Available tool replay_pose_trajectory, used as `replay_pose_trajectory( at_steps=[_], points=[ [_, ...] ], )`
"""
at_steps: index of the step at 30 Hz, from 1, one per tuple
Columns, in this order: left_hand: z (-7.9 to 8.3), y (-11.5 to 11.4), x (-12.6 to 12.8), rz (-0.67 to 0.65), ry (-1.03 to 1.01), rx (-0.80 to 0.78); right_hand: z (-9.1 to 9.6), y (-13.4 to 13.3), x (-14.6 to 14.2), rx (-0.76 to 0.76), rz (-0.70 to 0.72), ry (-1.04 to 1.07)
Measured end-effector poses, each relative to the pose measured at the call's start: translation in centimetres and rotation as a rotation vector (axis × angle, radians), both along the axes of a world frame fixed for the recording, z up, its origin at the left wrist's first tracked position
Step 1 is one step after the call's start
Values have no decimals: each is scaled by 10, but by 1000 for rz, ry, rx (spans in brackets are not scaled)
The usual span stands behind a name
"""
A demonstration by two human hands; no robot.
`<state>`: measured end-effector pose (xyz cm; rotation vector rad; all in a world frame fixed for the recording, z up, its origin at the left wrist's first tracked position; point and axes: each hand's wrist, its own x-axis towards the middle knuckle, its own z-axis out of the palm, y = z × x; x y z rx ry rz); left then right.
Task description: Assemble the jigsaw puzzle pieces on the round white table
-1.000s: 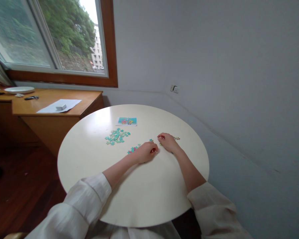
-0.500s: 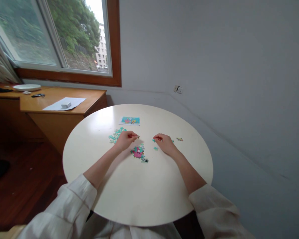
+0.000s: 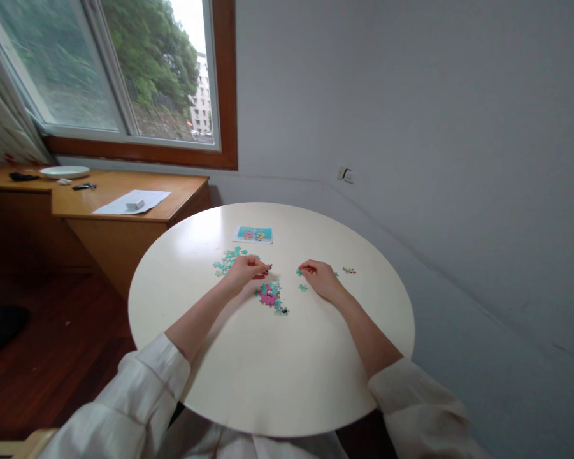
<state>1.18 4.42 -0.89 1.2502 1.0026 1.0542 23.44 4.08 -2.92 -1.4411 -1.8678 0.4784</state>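
My left hand (image 3: 245,273) is closed in a pinch, with a small dark jigsaw piece (image 3: 270,267) between thumb and fingertips. Just below it lies a partly joined jigsaw section (image 3: 268,294) with a pink figure. My right hand (image 3: 318,276) has its fingertips pressed together on a teal jigsaw piece (image 3: 299,272) at the tabletop. Whether that piece is lifted I cannot tell. Another loose teal piece (image 3: 303,288) rests below the right hand. The heap of teal pieces (image 3: 230,259) lies left of my left hand, which partly covers it.
On the round white table (image 3: 248,370), a picture card (image 3: 253,234) lies beyond the heap. A few yellowish pieces (image 3: 349,271) sit to the right of my right hand. A wooden desk (image 3: 186,191) with a paper sheet (image 3: 119,203) stands at the left, by the window.
My right fingertips have lowered onto the teal piece. My left hand keeps its pinch on the dark piece, almost in place. The whole view has shifted slightly.
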Motion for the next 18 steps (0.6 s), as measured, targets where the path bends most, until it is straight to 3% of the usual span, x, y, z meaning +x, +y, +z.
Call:
replay_pose_trajectory(
  at_steps=[7,18],
  points=[
    [-6,4,0,-36,11,28,-2,1,2,10,22,-11],
    [-3,-1,1,-98,16,-3,-2,0,1,-7,21,2]
  ],
)
